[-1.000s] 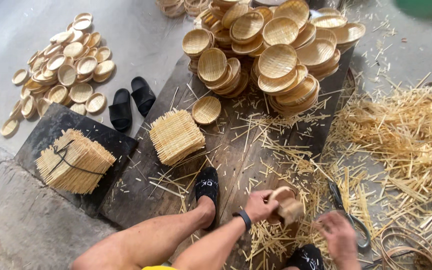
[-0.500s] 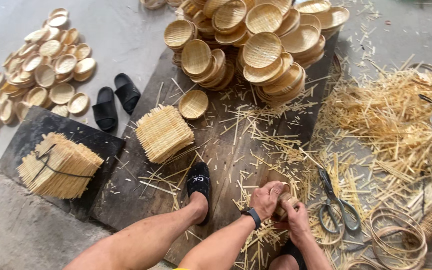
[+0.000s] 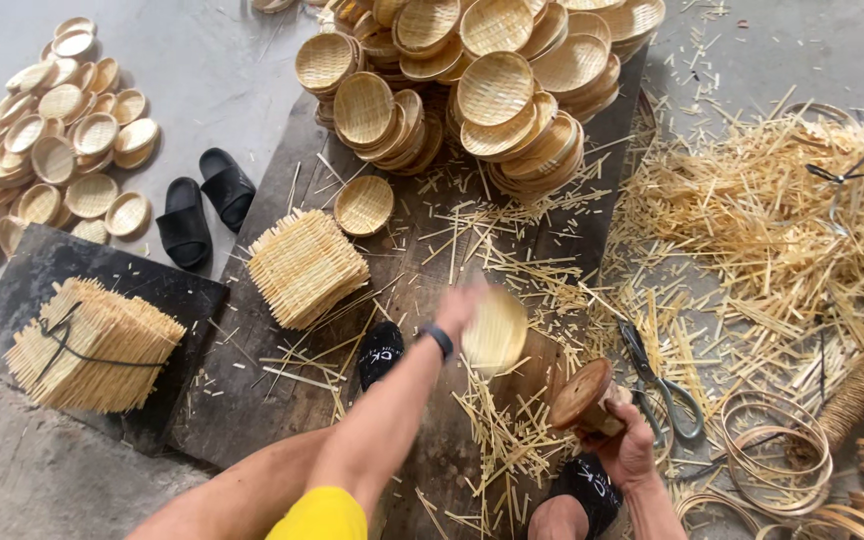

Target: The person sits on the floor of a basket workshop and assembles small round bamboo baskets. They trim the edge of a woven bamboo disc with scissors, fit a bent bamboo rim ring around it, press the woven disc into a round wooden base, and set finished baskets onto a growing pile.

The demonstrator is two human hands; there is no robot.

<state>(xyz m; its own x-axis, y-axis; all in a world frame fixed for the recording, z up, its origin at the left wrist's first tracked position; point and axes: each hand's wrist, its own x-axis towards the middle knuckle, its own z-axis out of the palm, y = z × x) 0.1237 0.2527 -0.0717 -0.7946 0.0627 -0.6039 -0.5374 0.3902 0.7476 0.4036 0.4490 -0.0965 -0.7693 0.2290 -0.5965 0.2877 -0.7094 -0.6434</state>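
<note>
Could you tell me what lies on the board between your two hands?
In the head view, only loose bamboo strips lie between the left hand and right hand.

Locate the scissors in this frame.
In the head view the scissors lie on the straw-littered ground at lower right, just right of the right hand gripping a round wooden mould.

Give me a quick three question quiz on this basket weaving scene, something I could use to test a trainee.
1. True or false: the left hand holds a small woven basket.
2. What does the right hand grip? A) scissors B) a round wooden mould C) a sandal
3. Fill in: the scissors lie on the ground beside the ____ hand.

Key: 1 true. 2 B, the round wooden mould. 3 right.
</note>
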